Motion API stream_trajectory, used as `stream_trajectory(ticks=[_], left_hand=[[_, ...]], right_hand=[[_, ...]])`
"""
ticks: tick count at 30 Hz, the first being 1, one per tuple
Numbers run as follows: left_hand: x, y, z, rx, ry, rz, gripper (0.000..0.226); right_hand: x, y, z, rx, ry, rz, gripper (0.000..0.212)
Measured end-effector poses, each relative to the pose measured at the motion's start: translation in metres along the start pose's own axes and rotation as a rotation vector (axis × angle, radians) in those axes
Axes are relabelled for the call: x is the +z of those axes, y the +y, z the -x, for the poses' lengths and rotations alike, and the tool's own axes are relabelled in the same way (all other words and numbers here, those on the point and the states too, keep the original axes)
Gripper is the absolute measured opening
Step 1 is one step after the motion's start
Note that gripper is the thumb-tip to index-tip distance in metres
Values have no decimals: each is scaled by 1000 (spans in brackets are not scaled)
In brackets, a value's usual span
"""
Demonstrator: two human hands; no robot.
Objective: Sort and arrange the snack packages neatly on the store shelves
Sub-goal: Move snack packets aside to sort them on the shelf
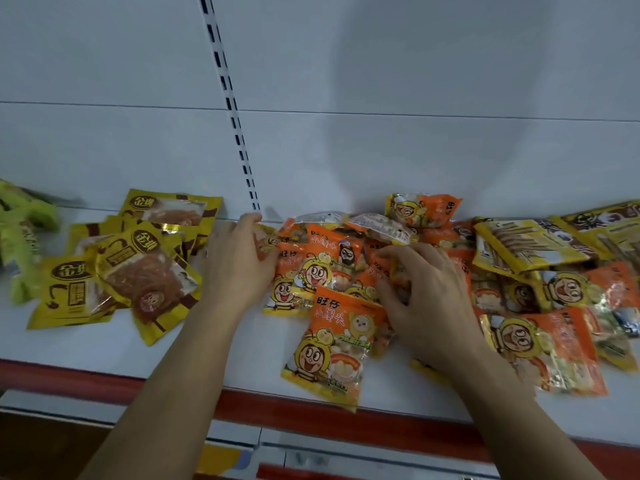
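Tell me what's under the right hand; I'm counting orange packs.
The right hand rests curled on the orange snack packs. Parts of several show around it; those beneath its palm are hidden.

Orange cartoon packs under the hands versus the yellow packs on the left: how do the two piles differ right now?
The orange cartoon packs show a big-eyed character and small pale balls; the yellow packs show a dark oval logo and brown food through a window. Both hands, left hand and right hand, are on the orange pile; the yellow pile lies untouched. Both piles lie jumbled and overlapping on the white shelf.
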State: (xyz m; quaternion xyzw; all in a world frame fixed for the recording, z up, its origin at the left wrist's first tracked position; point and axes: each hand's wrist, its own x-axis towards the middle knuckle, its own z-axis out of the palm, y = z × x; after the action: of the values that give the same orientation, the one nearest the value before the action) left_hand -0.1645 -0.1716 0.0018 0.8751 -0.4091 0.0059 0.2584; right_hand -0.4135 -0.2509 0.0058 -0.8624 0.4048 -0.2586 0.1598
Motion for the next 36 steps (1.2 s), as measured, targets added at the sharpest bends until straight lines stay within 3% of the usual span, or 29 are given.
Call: stream_trajectory(ticks=[3, 8, 14, 18, 24, 29, 32, 36], left_hand=[[-7, 24, 7, 174, 79, 153, 46], [-15, 86, 28, 525, -145, 166, 47], [-2, 150, 59, 747, -320, 166, 50], [7, 191, 74, 815, -391, 141, 55], [36, 253, 82, 863, -489, -79, 72], [62, 320, 102, 863, -535, -219, 72], [71, 362, 116, 829, -572, -208, 70], [84, 401, 127, 787, -506, -143, 67]], right_hand=[[-3, -1, -1, 14, 61, -50, 36], [-29, 9, 11, 54, 244, -73, 31], [-82, 63, 63, 277, 455, -1, 26], [-108, 97, 88, 418, 476, 23, 25], [-145, 147, 114, 525, 191, 134, 53], [-188, 199, 149, 490, 163, 155, 53], [-214, 230, 166, 432, 189, 92, 49], [-241, 263, 172, 339, 186, 44, 47]])
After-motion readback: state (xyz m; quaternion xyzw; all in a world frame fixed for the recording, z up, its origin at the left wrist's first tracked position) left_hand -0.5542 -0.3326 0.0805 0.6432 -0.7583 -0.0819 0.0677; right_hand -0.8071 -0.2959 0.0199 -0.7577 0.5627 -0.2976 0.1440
